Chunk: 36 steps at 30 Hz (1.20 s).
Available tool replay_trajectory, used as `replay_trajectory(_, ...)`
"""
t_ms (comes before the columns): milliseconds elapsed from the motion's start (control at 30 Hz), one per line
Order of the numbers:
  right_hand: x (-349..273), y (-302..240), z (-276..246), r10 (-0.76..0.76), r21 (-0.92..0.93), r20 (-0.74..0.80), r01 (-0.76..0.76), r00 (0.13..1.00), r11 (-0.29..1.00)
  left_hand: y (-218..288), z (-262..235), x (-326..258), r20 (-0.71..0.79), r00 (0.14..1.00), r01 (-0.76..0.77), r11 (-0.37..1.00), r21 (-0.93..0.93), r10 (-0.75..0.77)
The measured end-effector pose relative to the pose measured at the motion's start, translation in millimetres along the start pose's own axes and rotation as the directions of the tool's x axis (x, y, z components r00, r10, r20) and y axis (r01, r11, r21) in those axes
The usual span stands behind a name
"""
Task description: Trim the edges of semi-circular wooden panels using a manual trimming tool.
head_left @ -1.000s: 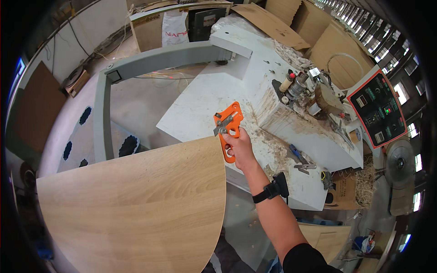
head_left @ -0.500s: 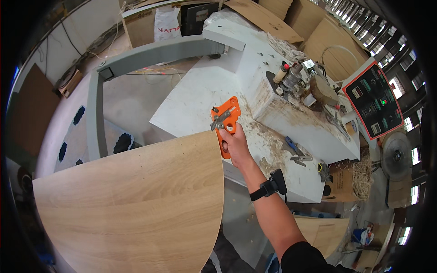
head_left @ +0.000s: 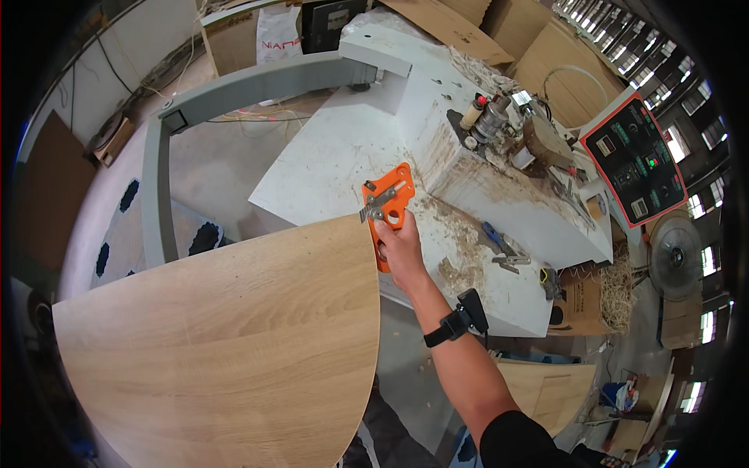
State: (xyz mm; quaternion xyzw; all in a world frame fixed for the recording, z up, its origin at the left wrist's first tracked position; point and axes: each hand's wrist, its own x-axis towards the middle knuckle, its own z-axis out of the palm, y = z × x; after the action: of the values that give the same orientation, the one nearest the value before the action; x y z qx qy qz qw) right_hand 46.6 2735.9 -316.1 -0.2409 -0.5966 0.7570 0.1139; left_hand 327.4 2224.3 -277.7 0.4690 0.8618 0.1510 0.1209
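Observation:
My right hand (head_left: 402,249) is closed round the grip of an orange edge trimmer (head_left: 399,184), a flat tool with metal guides and screws. The trimmer's metal part meets the far right corner of a wood-grain panel (head_left: 226,335). This big panel, with a curved right edge, fills the lower left. A black strap with a small black device (head_left: 460,318) sits on my right wrist. My left hand is out of view.
Beyond the trimmer stands a white machine (head_left: 312,171) smeared with brown residue, with a grey curved arm (head_left: 257,84). Blue-handled pliers (head_left: 493,234) lie on it. A red-edged control panel (head_left: 636,160) and a fan (head_left: 676,257) are at right. Another wooden panel (head_left: 546,390) sits low behind my arm.
The view has shifted slightly, so the surroundings sit a little further left and higher. The trimmer remains at the panel's corner in my right hand.

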Motion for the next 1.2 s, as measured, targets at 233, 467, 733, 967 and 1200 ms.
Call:
replay_trajectory(233,-54,8,-4,0.043,0.14,0.017,-0.045,0.999,0.989,-1,-5,1,0.036,0.999,0.002,1.0,0.007,-0.003)
replay_trajectory(467,-21,6,-11,0.038,0.219,-0.069,-0.022,0.997,0.975,-4,-3,-1,0.041,0.999,0.005,1.0,0.02,-0.006)
replay_trajectory(733,34,-11,15,-0.107,0.071,-0.133,0.117,0.985,0.991,-1,-4,1,0.033,0.999,0.021,1.0,0.007,-0.021)
replay_trajectory(967,33,-12,5,-0.004,0.144,-0.113,0.02,0.994,0.989,-5,-2,-2,0.055,0.998,0.014,1.0,0.01,-0.015)
replay_trajectory(1200,17,-17,11,0.036,0.182,0.05,-0.044,0.998,0.982,-7,-1,-6,0.037,0.999,0.001,1.0,0.03,-0.002)
